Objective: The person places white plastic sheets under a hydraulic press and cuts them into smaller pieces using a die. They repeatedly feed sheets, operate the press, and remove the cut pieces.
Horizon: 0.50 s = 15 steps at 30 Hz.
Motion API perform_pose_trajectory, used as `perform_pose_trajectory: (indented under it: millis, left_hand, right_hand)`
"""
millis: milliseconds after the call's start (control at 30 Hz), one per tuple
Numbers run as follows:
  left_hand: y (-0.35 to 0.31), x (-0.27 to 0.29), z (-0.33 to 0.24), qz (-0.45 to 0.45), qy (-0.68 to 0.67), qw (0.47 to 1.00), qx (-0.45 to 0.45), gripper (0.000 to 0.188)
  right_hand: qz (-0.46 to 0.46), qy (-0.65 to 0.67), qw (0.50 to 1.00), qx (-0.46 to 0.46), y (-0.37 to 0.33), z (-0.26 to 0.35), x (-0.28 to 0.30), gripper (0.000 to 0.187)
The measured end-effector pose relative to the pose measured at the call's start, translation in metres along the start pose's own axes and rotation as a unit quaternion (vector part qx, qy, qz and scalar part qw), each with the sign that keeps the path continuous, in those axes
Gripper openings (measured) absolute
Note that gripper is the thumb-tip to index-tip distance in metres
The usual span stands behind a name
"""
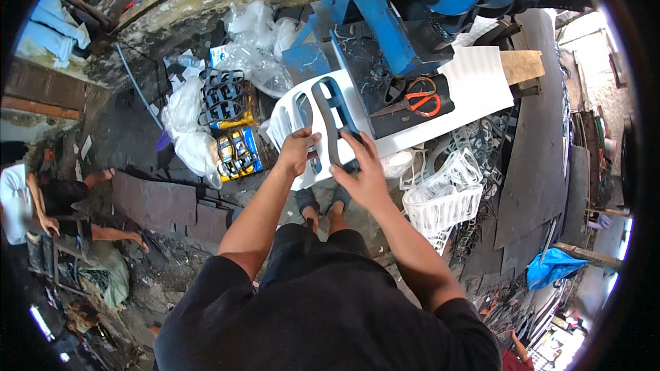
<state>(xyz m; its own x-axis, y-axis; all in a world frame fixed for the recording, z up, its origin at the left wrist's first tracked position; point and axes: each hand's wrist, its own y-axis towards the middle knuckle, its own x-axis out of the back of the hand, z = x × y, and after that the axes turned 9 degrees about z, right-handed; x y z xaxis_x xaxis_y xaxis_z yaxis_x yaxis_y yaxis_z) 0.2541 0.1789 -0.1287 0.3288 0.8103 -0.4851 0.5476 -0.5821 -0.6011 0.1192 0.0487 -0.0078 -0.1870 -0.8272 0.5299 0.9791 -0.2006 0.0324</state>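
In front of me lies a white sheet (283, 121) with long rounded cutouts, at the foot of a blue press machine (416, 55). My left hand (297, 152) pinches the sheet between two cutouts, fingers closed. A dark, long curved band (325, 106), looking like a cutting die, stands on the sheet. My right hand (363, 170) grips its near end, thumb on one side and fingers on the other. What lies under my right palm is hidden. Scissors with orange-red handles (423, 102) rest on the dark press bed, right of the band.
More white sheet (478, 75) extends to the right. Cut white pieces (443, 199) are heaped below it. At left are bundles of dark straps (225, 99), yellow-blue boxes (237, 154) and clear plastic bags (254, 34). A person (51, 199) sits far left; a blue bag (552, 268) lies right.
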Motion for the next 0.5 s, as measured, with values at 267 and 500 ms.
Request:
perform_pose_trajectory:
  millis: [267,500]
  left_hand:
    - [0.002,0.004,-0.01,0.045,-0.035,0.998,0.014,0.038]
    - [0.009,0.013,-0.008,0.044,-0.063,0.996,0.038,0.049]
  right_hand:
    - [-0.012,-0.171,0.985,-0.033,0.038,-0.052,-0.051,0.069]
    - [0.005,-0.164,0.985,-0.054,0.039,-0.046,-0.049,0.07]
